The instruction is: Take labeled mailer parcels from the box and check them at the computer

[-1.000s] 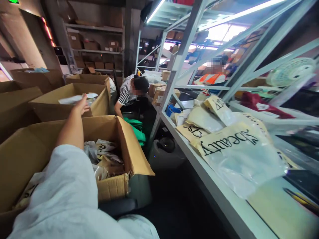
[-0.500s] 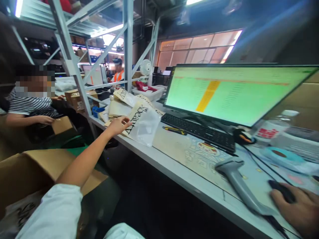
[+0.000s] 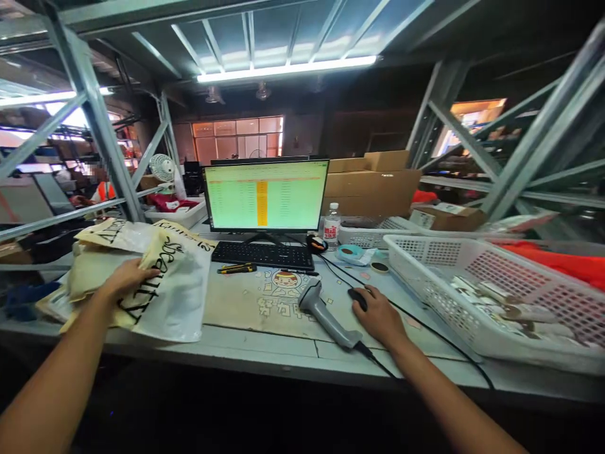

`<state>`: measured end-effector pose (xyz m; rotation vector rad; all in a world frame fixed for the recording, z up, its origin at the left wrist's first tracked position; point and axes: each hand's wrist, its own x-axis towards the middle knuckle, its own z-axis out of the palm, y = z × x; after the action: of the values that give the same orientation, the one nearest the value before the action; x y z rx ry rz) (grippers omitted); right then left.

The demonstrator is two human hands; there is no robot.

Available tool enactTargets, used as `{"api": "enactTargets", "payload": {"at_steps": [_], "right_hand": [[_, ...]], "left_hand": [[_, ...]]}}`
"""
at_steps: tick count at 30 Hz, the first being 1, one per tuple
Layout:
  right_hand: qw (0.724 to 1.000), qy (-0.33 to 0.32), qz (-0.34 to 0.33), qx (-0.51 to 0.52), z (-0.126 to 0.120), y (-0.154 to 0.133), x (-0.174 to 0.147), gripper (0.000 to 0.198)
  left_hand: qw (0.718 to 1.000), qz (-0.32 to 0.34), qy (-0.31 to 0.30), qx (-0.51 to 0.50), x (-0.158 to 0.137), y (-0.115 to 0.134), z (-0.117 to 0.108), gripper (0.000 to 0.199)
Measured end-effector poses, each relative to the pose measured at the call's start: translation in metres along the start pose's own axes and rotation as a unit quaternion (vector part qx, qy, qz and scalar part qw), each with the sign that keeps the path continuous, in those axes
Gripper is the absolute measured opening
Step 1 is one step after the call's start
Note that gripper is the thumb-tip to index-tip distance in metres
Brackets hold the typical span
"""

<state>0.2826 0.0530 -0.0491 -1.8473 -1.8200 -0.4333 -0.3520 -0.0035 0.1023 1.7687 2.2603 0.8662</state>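
Note:
At the left end of the desk, my left hand (image 3: pixel 126 277) is closed at the edge of a plastic packaging bag (image 3: pixel 177 290) with large black "beauty" lettering, which lies on other bags (image 3: pixel 92 268) of the same sort. My right hand (image 3: pixel 380 315) rests over a black computer mouse (image 3: pixel 358 299), fingers curled round it. Just left of the mouse, a grey barcode scanner (image 3: pixel 326 315) lies on the desk mat (image 3: pixel 231 309), its cable running toward the front edge. A black keyboard (image 3: pixel 265 255) stands before the monitor (image 3: pixel 267 195), whose screen shows a table with an orange column.
White baskets (image 3: pixel 435 296) with small rolled items stand on the right. Near the monitor are a water bottle (image 3: pixel 331 226), a tape roll (image 3: pixel 350 251) and a yellow-black cutter (image 3: pixel 237 268). Cardboard boxes (image 3: pixel 368 189) sit behind. A metal rack post (image 3: pixel 101 120) rises at left.
My view has swung to the right, bringing the baskets into sight and taking the striped-shirt person out. My left hand stays at the lettered bag; my right hand stays on the mouse.

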Motion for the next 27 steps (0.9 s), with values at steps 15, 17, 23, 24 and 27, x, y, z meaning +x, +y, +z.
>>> {"api": "enactTargets", "payload": {"at_steps": [15, 17, 23, 24, 27], "right_hand": [[1.0, -0.003, 0.002, 0.002, -0.012, -0.01, -0.004, 0.04], [1.0, -0.012, 0.006, 0.005, -0.012, -0.012, -0.005, 0.042], [0.999, -0.023, 0.002, 0.035, -0.006, -0.011, -0.005, 0.046], [0.999, -0.019, 0.003, 0.04, -0.006, -0.011, -0.005, 0.045], [0.999, -0.024, 0.008, 0.04, -0.011, -0.014, -0.007, 0.046]], "left_hand": [[0.923, 0.222, -0.205, 0.237, -0.153, 0.071, 0.148, 0.084], [0.923, 0.232, -0.232, 0.199, -0.157, 0.067, 0.147, 0.076], [0.944, 0.194, -0.185, 0.193, -0.18, 0.068, 0.158, 0.093], [0.95, 0.175, -0.163, 0.203, -0.184, 0.069, 0.165, 0.091], [0.963, 0.135, -0.116, 0.204, -0.187, 0.068, 0.177, 0.084]]}}
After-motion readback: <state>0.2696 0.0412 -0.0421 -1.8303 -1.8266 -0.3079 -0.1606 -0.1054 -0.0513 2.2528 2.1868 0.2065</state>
